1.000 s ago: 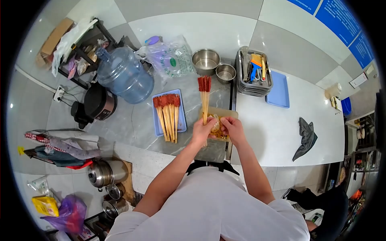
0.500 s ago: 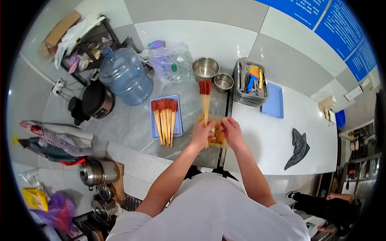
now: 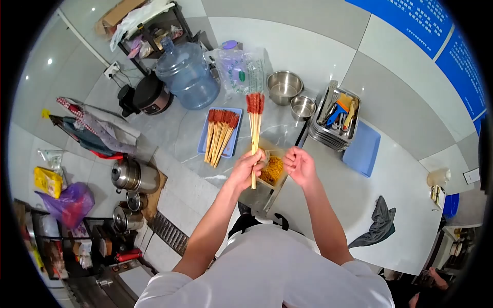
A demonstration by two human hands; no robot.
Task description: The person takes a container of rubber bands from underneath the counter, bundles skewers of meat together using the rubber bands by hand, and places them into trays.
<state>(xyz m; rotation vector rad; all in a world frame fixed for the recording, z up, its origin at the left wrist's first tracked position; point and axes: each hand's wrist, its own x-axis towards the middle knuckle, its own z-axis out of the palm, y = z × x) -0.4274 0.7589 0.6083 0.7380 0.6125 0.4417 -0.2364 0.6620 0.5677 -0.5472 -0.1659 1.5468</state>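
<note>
- Left hand [image 3: 245,168]: fingers closed round the lower sticks of a red-tipped wooden skewer bundle [image 3: 254,134], seemingly sparing the tips.
- Right hand [image 3: 302,167]: fingers bunched, apart from the bundle; whether they pinch anything, I cannot tell.
- Pale plastic box [image 3: 263,190] of yellow strands [image 3: 272,171]: between them, probably for easy reach.
- Blue rectangular tray [image 3: 231,147] on grey marbled bench [image 3: 179,138]: similar skewers [image 3: 221,134].

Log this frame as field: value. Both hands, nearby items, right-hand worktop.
left grip: closed around upright red-topped wooden skewers
right grip: curled, apart from the skewers; contents unclear
left of hands: shallow blue rectangular tray bearing more red-topped wooden skewers
between hands: pale tub with thin yellow strands
right: crumpled dark-grey cloth on smooth white worktop
</note>
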